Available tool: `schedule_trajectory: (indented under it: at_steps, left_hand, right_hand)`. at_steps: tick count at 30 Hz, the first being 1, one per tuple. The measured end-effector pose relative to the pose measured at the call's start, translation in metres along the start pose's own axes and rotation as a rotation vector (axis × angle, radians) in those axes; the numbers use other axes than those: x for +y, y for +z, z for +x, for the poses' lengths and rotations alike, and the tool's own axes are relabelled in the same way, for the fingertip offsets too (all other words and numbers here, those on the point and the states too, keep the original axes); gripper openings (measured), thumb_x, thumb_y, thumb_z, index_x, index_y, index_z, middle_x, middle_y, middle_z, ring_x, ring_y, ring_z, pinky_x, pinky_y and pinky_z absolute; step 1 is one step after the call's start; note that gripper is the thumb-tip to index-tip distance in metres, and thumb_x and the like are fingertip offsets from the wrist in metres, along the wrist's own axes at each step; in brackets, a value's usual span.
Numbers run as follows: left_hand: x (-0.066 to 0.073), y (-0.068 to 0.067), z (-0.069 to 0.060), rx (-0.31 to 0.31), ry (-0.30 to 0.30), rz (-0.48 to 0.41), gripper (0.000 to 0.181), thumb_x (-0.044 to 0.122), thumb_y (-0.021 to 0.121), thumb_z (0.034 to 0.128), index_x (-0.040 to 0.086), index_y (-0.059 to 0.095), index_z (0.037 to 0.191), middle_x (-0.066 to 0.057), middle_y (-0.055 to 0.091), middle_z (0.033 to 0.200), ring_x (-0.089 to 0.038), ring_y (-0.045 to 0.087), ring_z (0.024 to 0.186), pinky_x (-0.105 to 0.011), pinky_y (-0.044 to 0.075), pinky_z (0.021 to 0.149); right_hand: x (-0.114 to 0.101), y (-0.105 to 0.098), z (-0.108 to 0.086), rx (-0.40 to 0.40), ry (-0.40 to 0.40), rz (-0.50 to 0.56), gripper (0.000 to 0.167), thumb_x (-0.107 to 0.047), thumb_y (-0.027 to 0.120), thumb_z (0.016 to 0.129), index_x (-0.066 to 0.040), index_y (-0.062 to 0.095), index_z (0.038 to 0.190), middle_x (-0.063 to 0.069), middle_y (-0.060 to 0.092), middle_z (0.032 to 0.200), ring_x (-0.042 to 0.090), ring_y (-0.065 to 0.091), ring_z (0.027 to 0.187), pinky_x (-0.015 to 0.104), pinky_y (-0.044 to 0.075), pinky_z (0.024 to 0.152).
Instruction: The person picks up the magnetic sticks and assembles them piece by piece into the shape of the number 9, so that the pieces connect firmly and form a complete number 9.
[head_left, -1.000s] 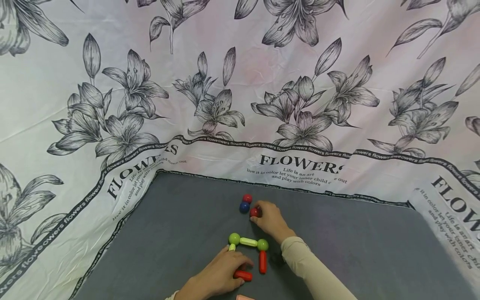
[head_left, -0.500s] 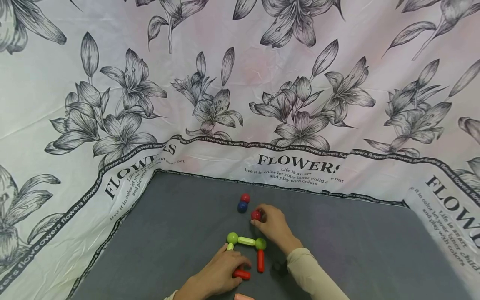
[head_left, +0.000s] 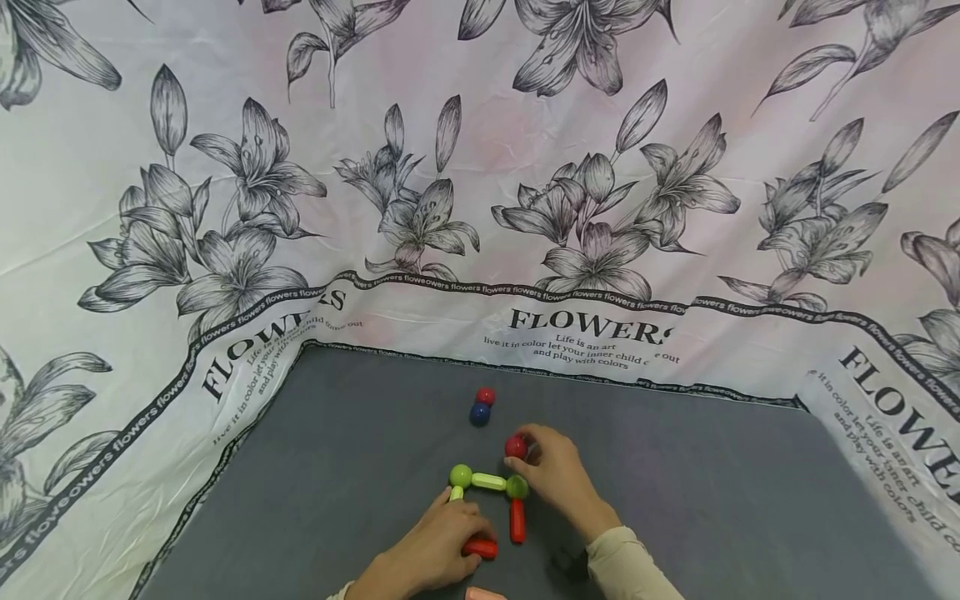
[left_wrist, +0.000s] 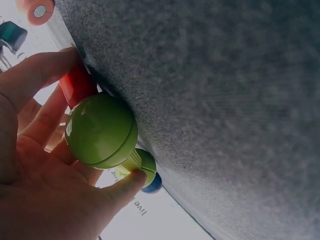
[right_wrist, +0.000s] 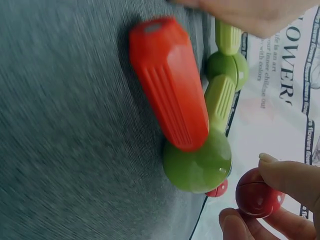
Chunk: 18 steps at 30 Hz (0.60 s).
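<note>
Cloth [head_left: 480, 208] reads "FLOWERS", "Life is an art"; your right hand [head_left: 561, 473] pinches a red ball [head_left: 515, 447], left hand [head_left: 427, 546] grips rod frame [head_left: 489, 482].

glossy, smooth, plastic-looking red ball [right_wrist: 256, 199], shiny plastic-looking green ball [right_wrist: 197, 164], slightly shiny, ridged red plastic rod [right_wrist: 169, 85], ribbed pale green plastic rod [right_wrist: 220, 101], matt, grainy grey cloth tabletop [left_wrist: 225, 100], smooth, creased fabric backdrop [head_left: 420, 317]

- Right hand [head_left: 558, 475]: pretty basic pinch, thumb [right_wrist: 292, 177] on the near side, fingers [right_wrist: 235, 226] curled round the far side, wrist [head_left: 600, 517] and pale sleeve [head_left: 633, 568] behind the grip.
- Left hand [head_left: 431, 546]: gripping too, thumb nearest the body, index finger [left_wrist: 122, 190] poking out ahead.
</note>
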<state>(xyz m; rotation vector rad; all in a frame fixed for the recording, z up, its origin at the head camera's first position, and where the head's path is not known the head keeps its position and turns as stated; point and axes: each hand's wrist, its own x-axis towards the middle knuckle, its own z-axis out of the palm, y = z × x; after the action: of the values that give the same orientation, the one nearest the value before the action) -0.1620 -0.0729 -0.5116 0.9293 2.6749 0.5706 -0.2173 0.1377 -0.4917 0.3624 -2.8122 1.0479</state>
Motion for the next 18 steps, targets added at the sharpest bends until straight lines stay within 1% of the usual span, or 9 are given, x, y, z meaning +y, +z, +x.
schedule_trajectory:
  at_steps: [5,10,13,18]
  left_hand:
    - [0.001,-0.001,0.000,-0.005,-0.004,-0.005,0.023,0.024,0.080,0.0825,0.032,0.074,0.104,0.018,0.060,0.091,0.000,0.057,0.094,-0.063,0.037,0.111]
    - [0.001,0.000,0.000,0.003,-0.009,-0.019,0.023,0.023,0.079,0.0831,0.031,0.074,0.104,0.018,0.058,0.088,0.001,0.055,0.090,-0.063,0.036,0.111]
    - [0.000,0.001,0.001,-0.004,-0.019,-0.030,0.022,0.024,0.078,0.0836,0.031,0.074,0.104,0.019,0.058,0.088,0.002,0.055,0.089,-0.063,0.035,0.112]
    - [0.000,0.000,0.001,-0.021,-0.027,-0.048,0.021,0.024,0.077,0.0848,0.032,0.073,0.104,0.019,0.058,0.088,0.003,0.054,0.088,-0.063,0.036,0.111]
  right_hand:
    - [-0.002,0.001,-0.014,0.018,0.000,0.040,0.038,-0.018,0.085,0.080,-0.007,0.070,0.113,0.005,0.072,0.101,0.014,0.067,0.077,0.025,0.053,0.067]
    - [-0.001,0.004,-0.026,0.030,0.011,0.072,0.036,-0.017,0.085,0.079,-0.008,0.070,0.110,0.004,0.072,0.099,0.015,0.068,0.077,0.024,0.054,0.067]
    - [-0.001,0.004,-0.033,0.026,0.046,0.106,0.035,-0.020,0.086,0.079,-0.010,0.071,0.109,0.003,0.072,0.099,0.011,0.068,0.078,0.024,0.054,0.068]
    - [-0.002,0.003,-0.045,0.048,0.112,0.157,0.034,-0.024,0.087,0.078,-0.016,0.071,0.107,-0.001,0.072,0.097,0.005,0.065,0.076,0.022,0.053,0.067]
